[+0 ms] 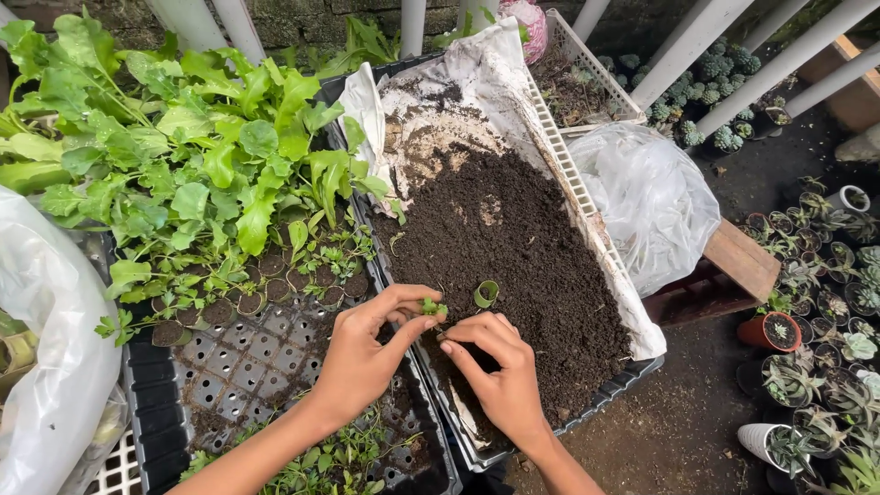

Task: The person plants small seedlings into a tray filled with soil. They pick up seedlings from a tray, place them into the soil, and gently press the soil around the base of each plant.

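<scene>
The left hand pinches a tiny green seedling in its fingertips (just above the dark soil). The right hand holds nothing, fingers curled, touching the soil right beside it.

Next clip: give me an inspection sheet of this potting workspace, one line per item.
Surface: dark soil fills a lined white crate.
Job's things: small green seedling pinched in the left hand; right hand presses the soil beside it.
Clutter: black seedling tray, partly emptied; leafy seedlings; clear plastic bag.
Grips: left shut on the seedling; right open, fingertips on soil.
Cables: nothing seen.
Surroundings: potted succulents on the ground at right.
</scene>
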